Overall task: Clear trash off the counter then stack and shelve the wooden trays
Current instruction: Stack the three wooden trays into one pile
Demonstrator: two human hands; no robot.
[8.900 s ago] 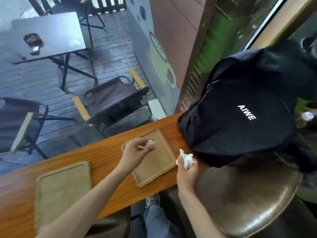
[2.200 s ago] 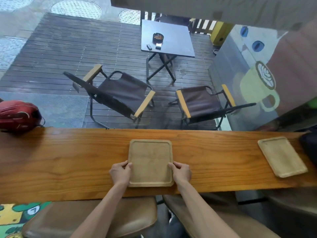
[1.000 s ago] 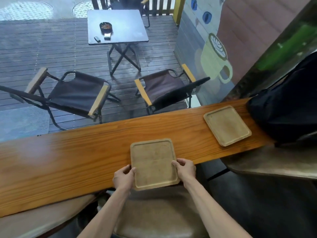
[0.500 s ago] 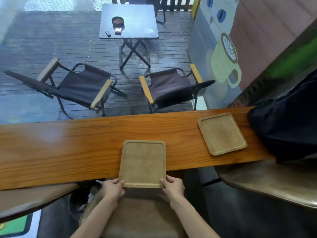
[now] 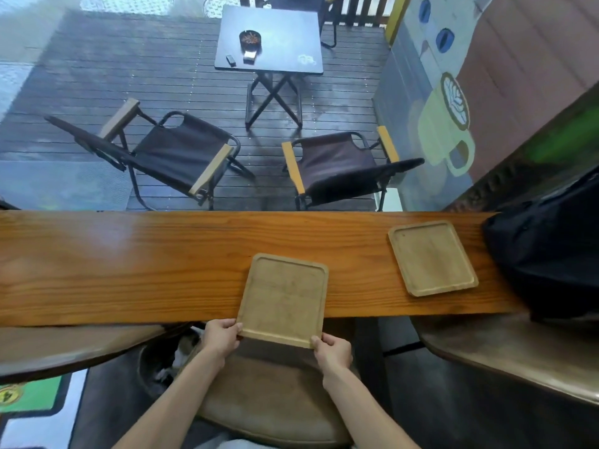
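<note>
A pale wooden tray (image 5: 283,298) lies half on the long wooden counter (image 5: 129,264), its near edge hanging past the counter's front. My left hand (image 5: 221,339) grips its near left corner and my right hand (image 5: 332,349) grips its near right corner. A second wooden tray (image 5: 432,257) lies flat on the counter farther right, untouched. No trash shows on the counter.
A black backpack (image 5: 547,247) rests on the counter's right end, close to the second tray. Brown padded stools (image 5: 282,406) stand below me and at the right (image 5: 505,354). A bin with white paper (image 5: 168,361) sits under the counter. Beyond the counter are folding chairs and a small table.
Both hands have slid the near tray toward me, so it now overhangs the counter's front edge. Earlier, crumpled tissues were in my hands; they are gone now.
</note>
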